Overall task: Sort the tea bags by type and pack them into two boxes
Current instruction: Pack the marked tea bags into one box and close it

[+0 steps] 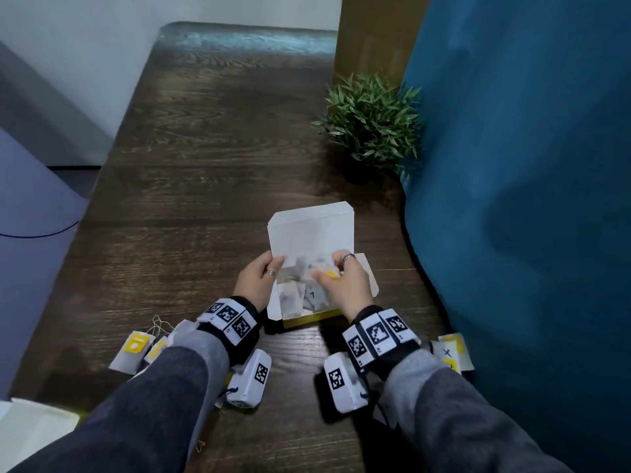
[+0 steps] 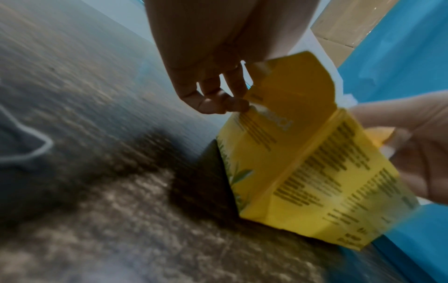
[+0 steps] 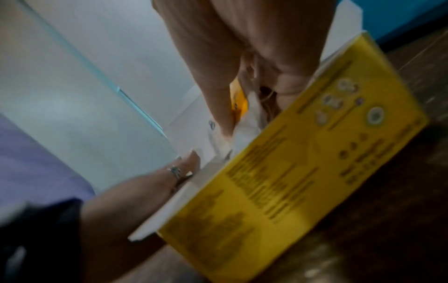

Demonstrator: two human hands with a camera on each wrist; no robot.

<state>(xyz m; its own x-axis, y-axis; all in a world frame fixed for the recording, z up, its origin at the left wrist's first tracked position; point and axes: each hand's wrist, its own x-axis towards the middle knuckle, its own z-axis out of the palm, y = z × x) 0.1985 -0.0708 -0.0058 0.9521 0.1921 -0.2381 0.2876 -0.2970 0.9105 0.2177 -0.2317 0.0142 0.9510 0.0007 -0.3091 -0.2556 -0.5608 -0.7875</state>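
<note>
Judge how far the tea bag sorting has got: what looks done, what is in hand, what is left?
Done: several tea bags already lie in the open yellow box. In hand: the right hand is putting a yellow-tagged tea bag into the box while the left hand holds its side flap. Left: loose tea bags by the left sleeve and more by the right. Any second box cannot be identified with certainty.

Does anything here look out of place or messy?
Nothing looks damaged or spilled. Loose yellow-tagged tea bags lie unsorted at the near edge of the dark wooden table, with tangled strings; more lie near the right wrist. The open yellow cardboard box looks crammed.
</note>
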